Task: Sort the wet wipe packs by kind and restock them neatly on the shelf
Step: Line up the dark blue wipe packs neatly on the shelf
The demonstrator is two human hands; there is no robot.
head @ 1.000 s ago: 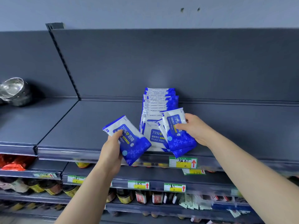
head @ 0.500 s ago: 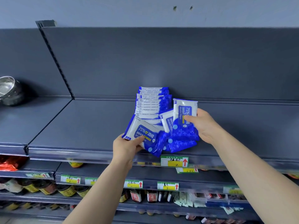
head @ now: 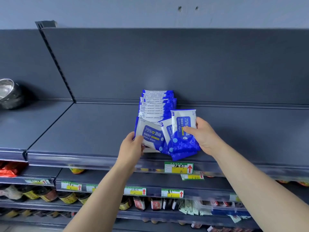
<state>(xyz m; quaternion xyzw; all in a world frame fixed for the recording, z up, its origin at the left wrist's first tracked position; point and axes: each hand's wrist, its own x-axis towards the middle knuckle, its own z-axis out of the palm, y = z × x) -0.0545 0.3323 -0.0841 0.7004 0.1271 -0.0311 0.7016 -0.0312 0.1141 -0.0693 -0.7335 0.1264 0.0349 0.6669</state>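
A row of blue-and-white alcohol wipe packs [head: 154, 104] stands one behind another on the dark grey shelf [head: 93, 129], running back to the rear panel. My left hand [head: 132, 146] grips one wipe pack [head: 150, 136] by its left end, laid against the front of the row. My right hand [head: 206, 136] pinches a small bunch of upright wipe packs [head: 181, 139] just right of it, thumb on the front pack's label. The packs in both hands overlap at the front of the row.
A steel bowl [head: 9, 93] sits on the neighbouring shelf at far left. A slotted upright post [head: 56, 62] divides the two bays. Price tags [head: 178, 167] line the shelf edge. Lower shelves hold jars and sachets.
My left hand has brought its pack rightward and up from the shelf edge to the front of the row. My right hand turned its packs upright and lifted them slightly.
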